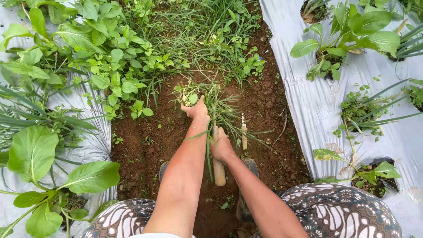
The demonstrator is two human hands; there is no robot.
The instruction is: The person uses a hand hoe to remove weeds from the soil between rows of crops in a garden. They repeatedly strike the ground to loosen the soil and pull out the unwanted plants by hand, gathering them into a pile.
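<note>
The left hand (196, 109) is clenched around a clump of weeds (190, 94), a tuft of small green leaves and thin grass blades rising from the soil furrow (145, 145). The right hand (221, 146) is closed around the wooden handle (219, 169) of a hand tool; the handle is pale, round and smooth, and its working end is hidden among the grass blades. A second pale stick (243, 135) stands just beside the right hand.

The clump sits at the middle of the furrow, where bare brown soil meets a dense band of uncut grass (207, 35). Silver plastic mulch (317, 110) borders the furrow on both sides, with leafy green plants (343, 31) growing through holes. Open soil lies left of the left forearm.
</note>
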